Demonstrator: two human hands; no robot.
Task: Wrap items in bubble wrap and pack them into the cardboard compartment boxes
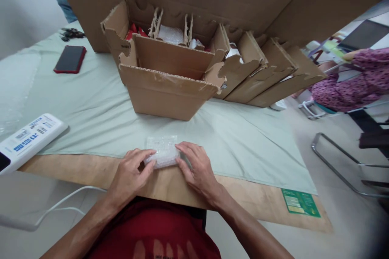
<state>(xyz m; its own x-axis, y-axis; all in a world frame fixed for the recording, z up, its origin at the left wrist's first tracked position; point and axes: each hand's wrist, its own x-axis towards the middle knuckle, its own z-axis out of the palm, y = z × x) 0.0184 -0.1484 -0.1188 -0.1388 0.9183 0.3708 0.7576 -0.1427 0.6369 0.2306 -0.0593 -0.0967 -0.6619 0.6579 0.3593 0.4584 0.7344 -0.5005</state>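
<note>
A small sheet of clear bubble wrap (164, 149) lies at the near edge of the cloth, its front part folded or rolled into a thicker strip. My left hand (133, 168) grips its left end between thumb and fingers. At the right end, my right hand (194, 166) pinches it the same way. Whether anything is inside the wrap, I cannot tell. Just beyond it stands an open cardboard box (165, 93) with cut-out side walls.
Behind stand several cardboard bins (240, 77) holding red packets and bubble wrap. At left are a dark phone (69, 59), a black bundle (72, 34) and a white labelled device (32, 139). A green card (300, 202) lies front right. A person in a purple patterned garment (349, 83) sits at far right.
</note>
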